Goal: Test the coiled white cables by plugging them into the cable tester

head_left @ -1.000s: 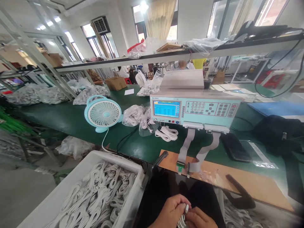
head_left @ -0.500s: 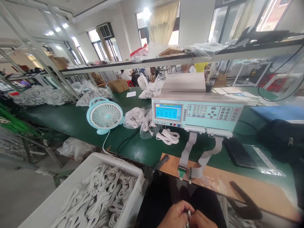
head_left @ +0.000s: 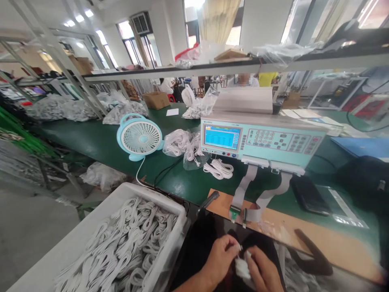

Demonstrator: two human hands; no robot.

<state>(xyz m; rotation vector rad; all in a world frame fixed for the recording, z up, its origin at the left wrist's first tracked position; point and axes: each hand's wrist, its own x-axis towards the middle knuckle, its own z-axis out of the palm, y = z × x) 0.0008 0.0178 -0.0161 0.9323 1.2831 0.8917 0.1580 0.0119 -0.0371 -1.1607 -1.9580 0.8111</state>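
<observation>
2 hands in view, both low at the bottom edge over the dark lap. Left hand (head_left: 220, 255) curled, fingers pinched on 1 end of a small coiled white cable (head_left: 242, 267); right hand (head_left: 263, 273) curled too, gripping the other side of the same coil, w/ a plug tip poking up between the two hands. Coil sits just in front of the bench edge, below the brown board (head_left: 304, 235).

Counts: 1 pale teal cable tester box w/ blue screen and keypad (head_left: 261, 140) on the green bench (head_left: 100, 142); 2 grey flat ribbon leads (head_left: 243, 190) hang from its front down to 2 small connectors (head_left: 238, 213) at the board's near edge. 1 light-blue round desk fan (head_left: 139, 137) left of the tester. 1 loose white cable bundle (head_left: 219, 168) by the tester, approx 2 clear bags of white cables (head_left: 182, 144) between fan and tester, more bags further back. 1 white plastic crate full of coiled white cables (head_left: 121, 247) left of the lap. 1 black phone-like slab (head_left: 310, 194) right of the ribbons, 1 black bag (head_left: 364, 178) at far right.

In the way: black lever handle (head_left: 208, 201) juts off the board's left corner, just above left hand; a 2nd black handle (head_left: 310, 251) lies to the right. A person sits behind the tester, mostly hidden by it and the overhead shelf (head_left: 182, 73).
</observation>
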